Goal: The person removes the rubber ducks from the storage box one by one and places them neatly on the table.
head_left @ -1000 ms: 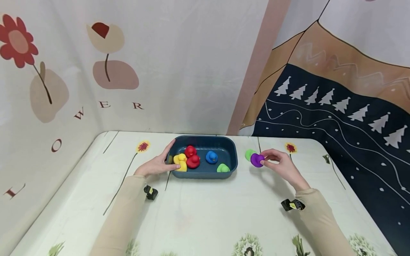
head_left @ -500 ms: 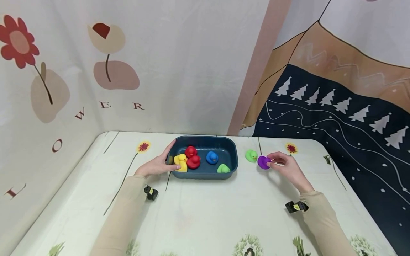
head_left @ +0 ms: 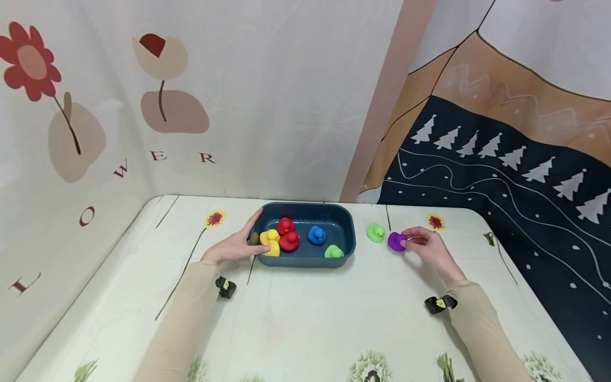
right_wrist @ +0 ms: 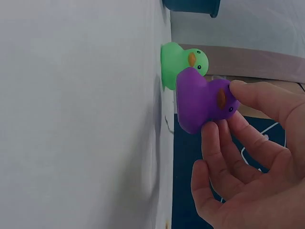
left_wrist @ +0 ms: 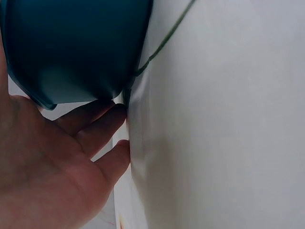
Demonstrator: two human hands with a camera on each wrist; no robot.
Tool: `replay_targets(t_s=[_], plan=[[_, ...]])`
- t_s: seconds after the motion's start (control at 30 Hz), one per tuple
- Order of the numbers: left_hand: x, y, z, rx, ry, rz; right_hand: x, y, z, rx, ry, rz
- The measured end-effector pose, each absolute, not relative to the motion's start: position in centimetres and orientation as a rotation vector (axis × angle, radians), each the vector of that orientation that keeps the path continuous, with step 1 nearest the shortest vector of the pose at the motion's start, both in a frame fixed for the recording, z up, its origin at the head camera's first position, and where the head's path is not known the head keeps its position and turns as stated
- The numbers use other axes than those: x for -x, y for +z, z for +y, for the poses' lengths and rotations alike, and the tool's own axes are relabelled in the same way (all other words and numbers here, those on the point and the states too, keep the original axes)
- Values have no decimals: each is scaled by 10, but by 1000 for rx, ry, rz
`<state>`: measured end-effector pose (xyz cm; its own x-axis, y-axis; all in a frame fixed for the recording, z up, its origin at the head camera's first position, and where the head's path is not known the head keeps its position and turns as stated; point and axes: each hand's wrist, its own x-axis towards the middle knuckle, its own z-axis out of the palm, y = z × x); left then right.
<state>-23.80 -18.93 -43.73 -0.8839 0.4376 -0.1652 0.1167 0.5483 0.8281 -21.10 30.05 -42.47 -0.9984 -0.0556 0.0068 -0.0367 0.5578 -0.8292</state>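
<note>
My right hand (head_left: 431,252) pinches a purple rubber duck (head_left: 396,242) between thumb and fingertips. The right wrist view has this purple duck (right_wrist: 198,102) just off the tablecloth, in front of a green rubber duck (right_wrist: 174,64). That green duck (head_left: 375,232) stands on the table right of a dark blue plastic bin (head_left: 300,262). At the bin's left end, my left hand (head_left: 232,248) holds it, thumb over the rim and fingers along the outer wall. Inside sit two red ducks (head_left: 288,242), a blue duck (head_left: 317,235), another green duck (head_left: 333,251) and yellow duck shapes (head_left: 270,243) partly hidden by the thumb.
A pale flower-printed cloth (head_left: 305,313) covers the table. Printed fabric (head_left: 267,106) hangs behind it and at the left, with a dark tree-patterned panel (head_left: 477,159) at the right. Each wrist wears a small black camera (head_left: 226,287).
My right hand has carried the purple duck rightward and lower, away from the green duck on the table, which now shows fully. The left hand stays on the bin.
</note>
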Motion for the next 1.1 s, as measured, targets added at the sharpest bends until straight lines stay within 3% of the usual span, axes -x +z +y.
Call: replay_targets(t_s=[0.23, 0.4, 1.1], plan=[[225, -411, -182, -493, 1254, 2421, 218, -424, 298, 24, -1490, 2727], [238, -433, -188, -471, 1260, 2434, 221, -424, 294, -13, -1518, 2725], [237, -436, -189, -459, 1245, 2441, 238, -436, 294, -81, -1499, 2776]])
